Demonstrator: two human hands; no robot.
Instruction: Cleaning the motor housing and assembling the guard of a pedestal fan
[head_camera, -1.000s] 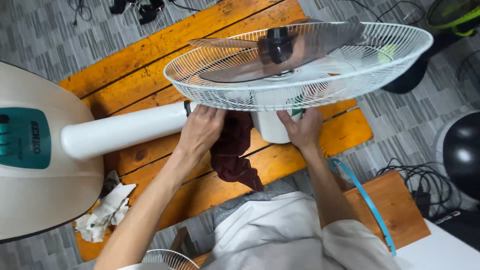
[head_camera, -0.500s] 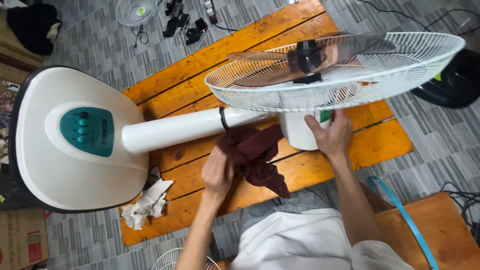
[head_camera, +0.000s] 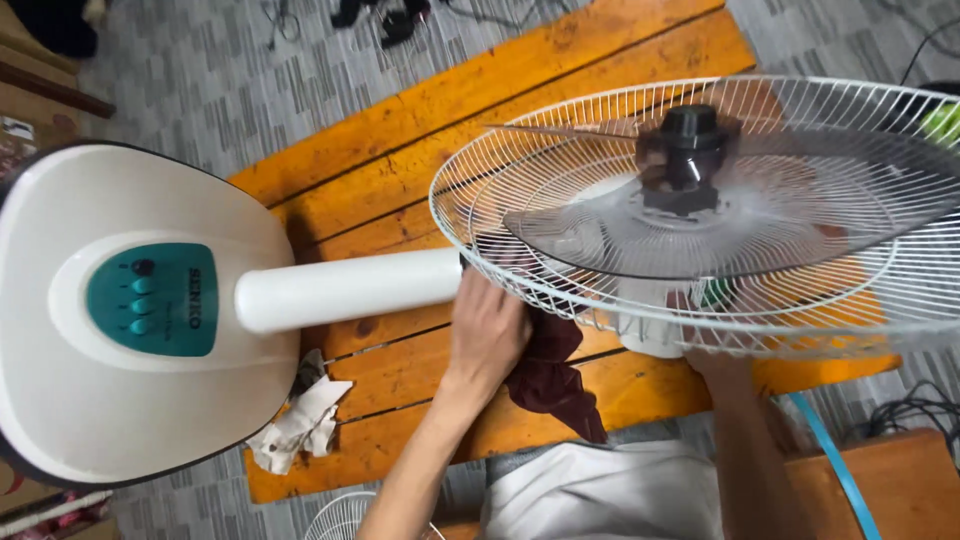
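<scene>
A white stand fan (head_camera: 330, 290) lies on its side across an orange wooden bench (head_camera: 420, 120). Its broad base (head_camera: 110, 420), with a teal button panel (head_camera: 150, 298), fills the left. Its wire guard (head_camera: 560, 290) with the clear blades (head_camera: 800, 230) spreads over the right. The pole (head_camera: 345, 288) runs between them. Under the guard hangs a dark red cloth (head_camera: 550, 375), draped over the bench edge. The left hand (head_camera: 488, 335) presses on the cloth just below the guard's rim, fingers folded onto it. The right hand (head_camera: 715, 360) reaches up behind the guard by the motor housing; I cannot tell its grip. A crumpled white rag (head_camera: 300, 425) lies beside the base.
</scene>
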